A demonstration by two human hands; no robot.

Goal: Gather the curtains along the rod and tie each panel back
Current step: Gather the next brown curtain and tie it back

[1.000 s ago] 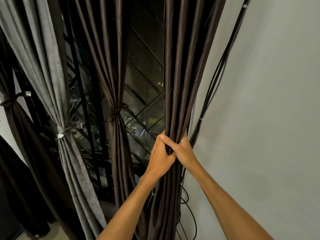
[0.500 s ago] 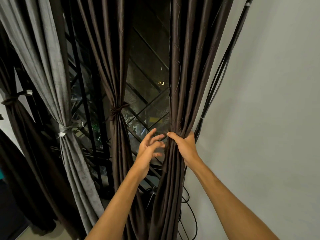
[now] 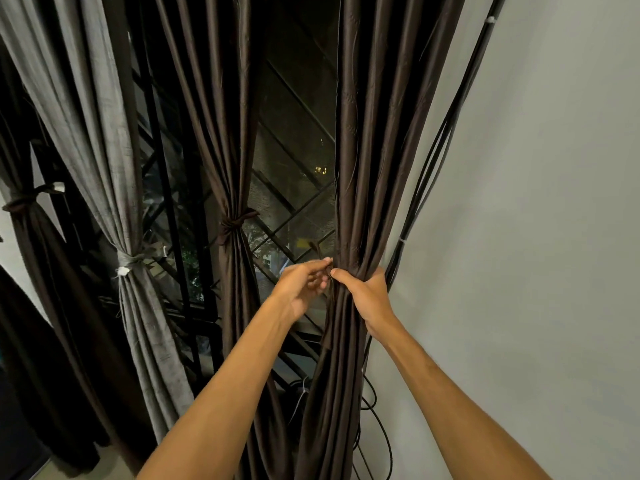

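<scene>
The rightmost brown curtain panel hung beside the wall, its long axis running top to bottom, with the folds bunched at mid-height. The right hand had its grip closed round that bunch. The left hand, just beside it, pinched a thin dark tie. To the left hung a tied brown panel and a tied grey panel, before a dark window grille. Black cables ran down between curtain and wall.

The left forearm and right forearm are bare and lean, without sleeves. The left hand and right hand are bare too, with slender fingers.
</scene>
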